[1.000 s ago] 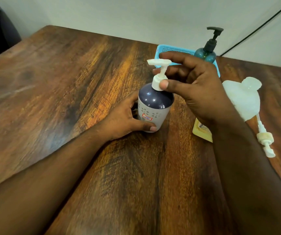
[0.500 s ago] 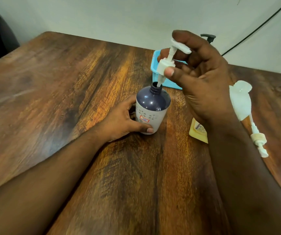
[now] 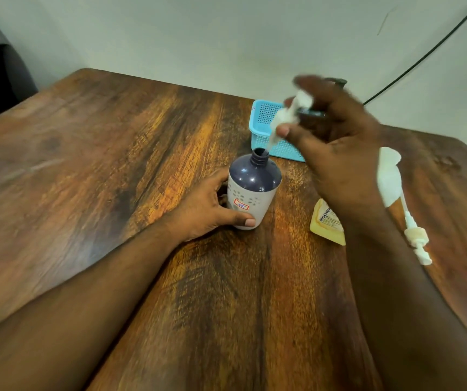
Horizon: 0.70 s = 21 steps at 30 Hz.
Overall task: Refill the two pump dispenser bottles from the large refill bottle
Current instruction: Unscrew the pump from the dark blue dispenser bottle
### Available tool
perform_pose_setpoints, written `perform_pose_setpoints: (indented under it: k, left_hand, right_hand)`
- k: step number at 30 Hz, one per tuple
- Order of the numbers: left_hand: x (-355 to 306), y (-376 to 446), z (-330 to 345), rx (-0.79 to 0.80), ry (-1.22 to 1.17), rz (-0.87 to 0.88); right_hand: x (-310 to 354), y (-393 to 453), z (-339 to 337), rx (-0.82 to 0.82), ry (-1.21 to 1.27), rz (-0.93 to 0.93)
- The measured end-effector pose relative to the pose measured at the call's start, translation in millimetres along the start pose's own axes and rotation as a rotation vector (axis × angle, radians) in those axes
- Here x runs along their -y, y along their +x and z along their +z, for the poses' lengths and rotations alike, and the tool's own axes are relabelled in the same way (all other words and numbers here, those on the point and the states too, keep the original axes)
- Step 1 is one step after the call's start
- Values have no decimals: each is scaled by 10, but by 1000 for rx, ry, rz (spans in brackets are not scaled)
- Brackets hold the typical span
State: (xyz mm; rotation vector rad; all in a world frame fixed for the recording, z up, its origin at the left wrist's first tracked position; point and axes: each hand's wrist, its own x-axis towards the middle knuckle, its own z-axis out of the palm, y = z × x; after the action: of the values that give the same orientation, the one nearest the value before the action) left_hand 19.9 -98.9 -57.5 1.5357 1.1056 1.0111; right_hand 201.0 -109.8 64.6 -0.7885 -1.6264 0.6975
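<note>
Bottle with the dark top stood upright mid-desk, neck open, left hand wrapped around its lower half with fingers clamped on it. Right hand was up above and to the right, fingers pinched on the white pump head, pretty blurry though. Blue basket sat behind. Yellow refill bottle lay half hidden under the right wrist, another loose pump just beside it.
</note>
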Motion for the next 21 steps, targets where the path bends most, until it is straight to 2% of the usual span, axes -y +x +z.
perform_pose_setpoints:
  k: [1, 3, 5, 11, 14, 16, 19, 21]
  left_hand:
    - [2, 0, -1, 4, -1, -2]
    - [5, 4, -9, 6, 5, -3]
    - [6, -1, -12, -1, 10, -7]
    - [1, 7, -7, 12, 8, 0]
    - [8, 2, -7, 20, 1, 14]
    - [2, -3, 1, 17, -9, 17]
    - [-10, -16, 3, 21, -12, 16]
    - [-31, -31, 10, 25, -22, 14]
  right_hand:
    - [-9, -10, 22, 24, -17, 32]
    - [10, -12, 26, -42, 2, 30]
    - [87, 3, -4, -148, 25, -39]
    - [285, -101, -256, -321, 83, -252]
    - [282, -280, -423, -332, -7, -331]
    - [190, -473, -472, -233, -208, -424]
    - [-77, -728, -440, 91, -578, -559]
    - [-332, -836, -415, 299, -730, -576]
